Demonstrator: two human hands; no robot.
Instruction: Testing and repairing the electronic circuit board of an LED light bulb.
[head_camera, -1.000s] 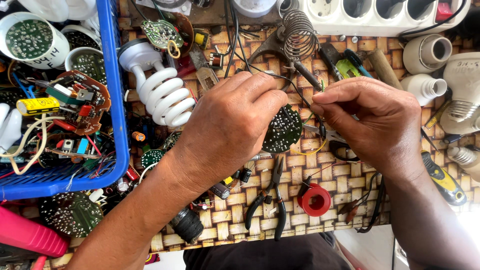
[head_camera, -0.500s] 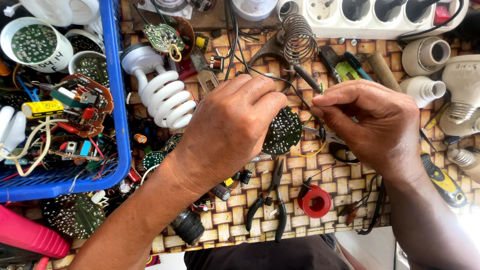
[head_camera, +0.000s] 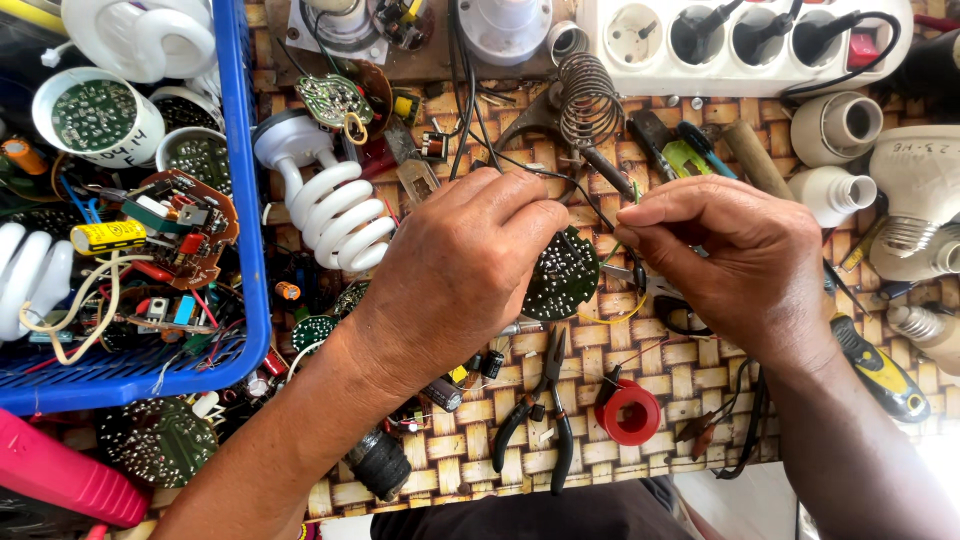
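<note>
Our left hand (head_camera: 470, 265) is curled over a round green circuit board (head_camera: 565, 272), gripping its left edge so the board juts out to the right of our knuckles, just above the woven table (head_camera: 690, 410). Our right hand (head_camera: 730, 265) sits just beside the board's right edge, fingers pinched narrow on something thin that we cannot make out. Below the board lie black-handled pliers (head_camera: 545, 415) and a red spool (head_camera: 630, 412). A white spiral bulb (head_camera: 330, 205) lies left of our left hand, next to a blue basket (head_camera: 245, 200) of parts. A white power strip (head_camera: 750, 35) runs along the far edge.
</note>
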